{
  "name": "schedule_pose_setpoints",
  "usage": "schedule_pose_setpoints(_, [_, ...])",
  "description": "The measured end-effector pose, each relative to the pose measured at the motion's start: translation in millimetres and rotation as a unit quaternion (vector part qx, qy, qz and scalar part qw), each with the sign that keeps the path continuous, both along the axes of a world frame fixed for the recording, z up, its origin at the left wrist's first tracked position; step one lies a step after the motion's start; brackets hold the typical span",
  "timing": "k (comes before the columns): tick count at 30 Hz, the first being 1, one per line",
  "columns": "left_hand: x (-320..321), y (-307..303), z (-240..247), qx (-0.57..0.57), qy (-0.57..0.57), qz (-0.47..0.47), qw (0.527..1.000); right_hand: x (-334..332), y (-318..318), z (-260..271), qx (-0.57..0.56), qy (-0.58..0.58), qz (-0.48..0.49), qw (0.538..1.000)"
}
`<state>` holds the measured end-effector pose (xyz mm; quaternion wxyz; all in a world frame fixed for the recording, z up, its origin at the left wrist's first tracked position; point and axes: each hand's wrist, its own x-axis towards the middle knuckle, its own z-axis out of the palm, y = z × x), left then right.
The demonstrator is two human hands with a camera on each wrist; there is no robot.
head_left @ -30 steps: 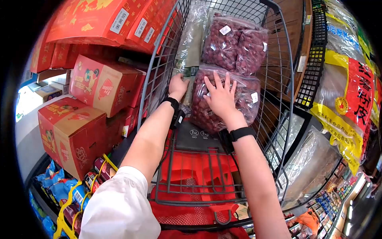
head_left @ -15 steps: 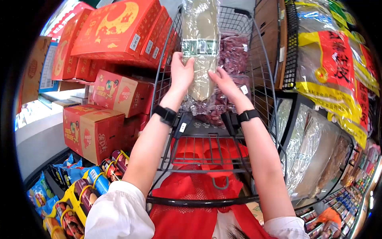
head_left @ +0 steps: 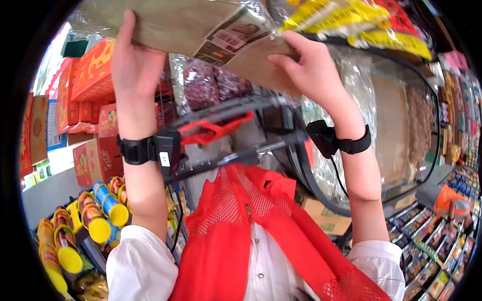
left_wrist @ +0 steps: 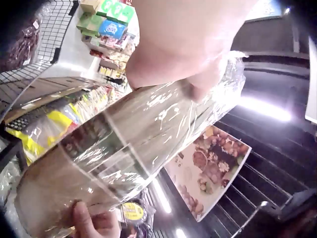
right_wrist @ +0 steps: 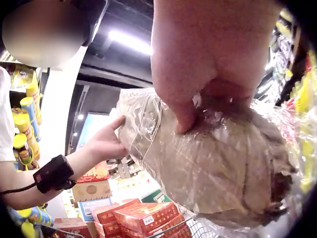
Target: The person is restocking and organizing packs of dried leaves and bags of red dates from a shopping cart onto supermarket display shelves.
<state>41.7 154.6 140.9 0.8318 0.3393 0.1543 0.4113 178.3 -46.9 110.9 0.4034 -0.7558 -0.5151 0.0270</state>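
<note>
Both hands hold up a long clear-wrapped pack of greyish-brown dry food with a green-and-white label. My left hand grips its left end, thumb over the near face. Toward the other end, my right hand pinches the edge between thumb and fingers. In the left wrist view the pack slants across, the right hand at its lower end. The right wrist view has the wrapped end below the right hand. Bags of dark red fruit lie in the shopping cart beneath.
The cart's dark handle runs across in front of the body. Red boxes and yellow-capped canisters stand on the left. On the right are yellow-and-red bags and a black-framed bin of clear-wrapped goods.
The left hand was on the long pack and the right on a fruit bag; then both held the pack upright over the cart. Now it is raised nearer and turned crosswise, and the view has shifted.
</note>
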Motion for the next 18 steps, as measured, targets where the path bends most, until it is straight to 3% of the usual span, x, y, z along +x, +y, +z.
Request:
schedule_pose_setpoints(4, [-3, -115, 9, 0.048, 0.047, -0.055, 0.996, -14, -116, 2, -0.052, 0.024, -0.099, 0.993])
schedule_pose_setpoints(5, [-2, -131, -9, 0.056, -0.003, -0.102, 0.993, -23, -141, -2, 0.002, 0.044, -0.116, 0.992])
schedule_pose_setpoints(6, [-4, -163, -14, 0.033, 0.018, -0.149, 0.988, -32, -164, -6, 0.058, 0.064, -0.132, 0.987])
schedule_pose_setpoints(7, [-6, -186, -26, 0.116, 0.09, -0.184, 0.972, -41, -186, -8, 0.028, 0.097, -0.147, 0.984])
schedule_pose_setpoints(8, [-3, -221, -24, 0.022, 0.043, -0.197, 0.979, -50, -207, -11, -0.001, 0.127, -0.161, 0.979])
schedule_pose_setpoints(10, [-4, -242, -32, -0.017, 0.006, -0.26, 0.965, -65, -246, -26, -0.077, 0.171, -0.194, 0.963])
schedule_pose_setpoints(15, [1, -239, -38, 0.035, 0.002, -0.316, 0.948, -92, -314, -63, -0.108, 0.196, -0.258, 0.94])
schedule_pose_setpoints(18, [-4, -263, -42, 0.04, 0.0, -0.398, 0.917, -107, -321, -76, -0.034, 0.231, -0.307, 0.923])
